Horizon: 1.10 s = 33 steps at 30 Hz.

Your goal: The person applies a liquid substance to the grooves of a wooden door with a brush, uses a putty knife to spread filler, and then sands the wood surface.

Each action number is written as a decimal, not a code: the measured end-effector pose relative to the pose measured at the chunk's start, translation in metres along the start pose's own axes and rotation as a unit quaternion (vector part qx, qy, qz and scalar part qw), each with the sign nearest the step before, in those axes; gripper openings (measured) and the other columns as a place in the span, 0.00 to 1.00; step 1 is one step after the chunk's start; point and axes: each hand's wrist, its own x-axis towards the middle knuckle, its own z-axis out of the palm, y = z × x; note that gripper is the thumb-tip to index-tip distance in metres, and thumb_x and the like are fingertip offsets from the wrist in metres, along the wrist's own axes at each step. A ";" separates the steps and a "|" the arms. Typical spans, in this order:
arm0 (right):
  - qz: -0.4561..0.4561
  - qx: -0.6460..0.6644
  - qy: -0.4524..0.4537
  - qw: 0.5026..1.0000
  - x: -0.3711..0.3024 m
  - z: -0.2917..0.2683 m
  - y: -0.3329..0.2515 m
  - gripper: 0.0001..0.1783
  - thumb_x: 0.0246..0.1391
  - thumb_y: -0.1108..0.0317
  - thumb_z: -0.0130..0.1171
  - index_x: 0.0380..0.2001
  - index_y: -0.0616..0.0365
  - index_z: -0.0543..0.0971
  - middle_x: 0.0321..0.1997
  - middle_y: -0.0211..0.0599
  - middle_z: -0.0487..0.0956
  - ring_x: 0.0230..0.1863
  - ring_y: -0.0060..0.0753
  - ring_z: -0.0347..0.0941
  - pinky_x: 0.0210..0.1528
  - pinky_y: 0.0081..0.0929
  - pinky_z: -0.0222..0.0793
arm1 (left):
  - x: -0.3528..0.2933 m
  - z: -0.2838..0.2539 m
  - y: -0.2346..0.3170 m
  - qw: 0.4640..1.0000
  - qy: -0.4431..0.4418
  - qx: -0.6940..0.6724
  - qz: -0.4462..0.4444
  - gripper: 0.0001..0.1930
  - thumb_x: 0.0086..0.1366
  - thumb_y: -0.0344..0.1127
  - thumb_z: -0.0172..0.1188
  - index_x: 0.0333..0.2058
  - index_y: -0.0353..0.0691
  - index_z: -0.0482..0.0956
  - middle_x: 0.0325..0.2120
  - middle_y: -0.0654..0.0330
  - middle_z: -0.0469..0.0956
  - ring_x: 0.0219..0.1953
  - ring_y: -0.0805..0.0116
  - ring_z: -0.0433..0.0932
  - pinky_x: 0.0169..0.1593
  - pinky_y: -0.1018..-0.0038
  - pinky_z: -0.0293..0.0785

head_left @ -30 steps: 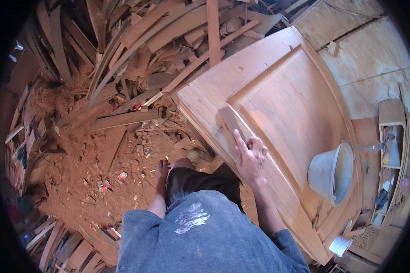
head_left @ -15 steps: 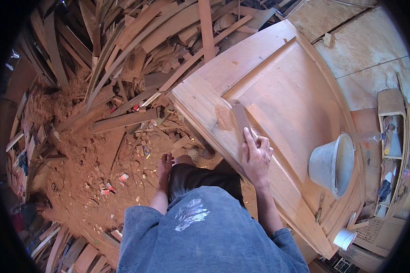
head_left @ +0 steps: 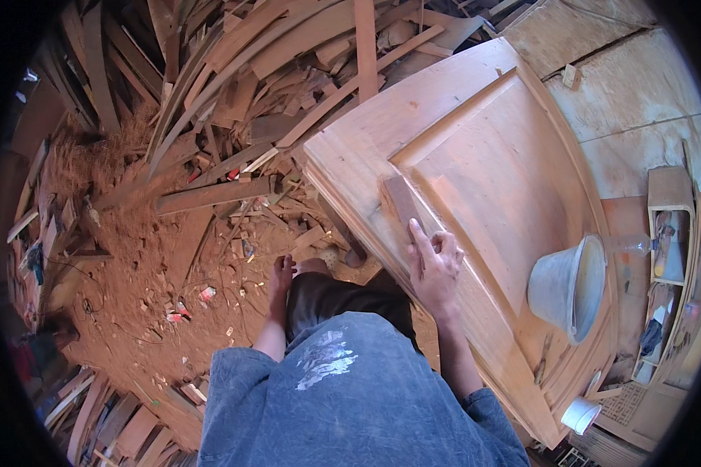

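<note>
A panelled wooden door [head_left: 491, 148] of pale reddish wood lies at a slant on my right. My right hand [head_left: 438, 265] is closed on the near end of a flat brown wooden block [head_left: 399, 198], its index finger stretched along the top. The block lies on the door's left frame board, beside the raised moulding, and its underside is hidden. My left hand [head_left: 283, 274] hangs by my knee, off the door, fingers loosely bent and nothing visible in them. A grey bucket [head_left: 553, 288] stands on the door to the right of my right hand.
A small white tub [head_left: 581, 416] sits near the door's lower right corner. A clear plastic bottle [head_left: 632, 244] lies past the bucket, next to a small wooden shelf [head_left: 668, 187]. Scrap boards [head_left: 234, 70] are heaped at the far left. Shavings and litter cover the brown floor [head_left: 140, 288].
My right hand has slid the block slightly left on the frame board, over where a reddish-brown patch showed. The view has shifted a little. My left hand stays by my knee.
</note>
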 end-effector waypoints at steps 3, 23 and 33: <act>0.000 0.018 0.014 1.000 0.004 -0.007 -0.002 0.22 0.54 0.62 0.54 0.54 0.41 0.72 0.33 0.36 0.66 0.37 0.33 0.63 0.42 0.34 0.55 | -0.003 0.000 0.007 1.000 -0.001 0.001 -0.012 0.23 0.67 0.51 0.45 0.44 0.34 0.71 0.35 0.54 0.78 0.29 0.68 0.78 0.32 0.73 0.71; -0.006 0.019 0.005 1.000 0.003 -0.002 -0.003 0.23 0.52 0.65 0.55 0.54 0.43 0.73 0.33 0.35 0.65 0.37 0.32 0.63 0.43 0.33 0.55 | -0.001 -0.007 0.003 1.000 -0.003 0.000 -0.016 0.23 0.67 0.49 0.47 0.44 0.30 0.71 0.32 0.51 0.78 0.29 0.65 0.79 0.36 0.72 0.74; -0.011 0.026 -0.003 1.000 0.001 0.000 -0.011 0.22 0.53 0.64 0.55 0.54 0.44 0.73 0.34 0.36 0.65 0.37 0.33 0.63 0.45 0.34 0.55 | -0.011 -0.015 0.013 0.998 0.021 0.041 -0.035 0.22 0.66 0.48 0.49 0.43 0.29 0.71 0.32 0.50 0.78 0.29 0.65 0.79 0.35 0.73 0.75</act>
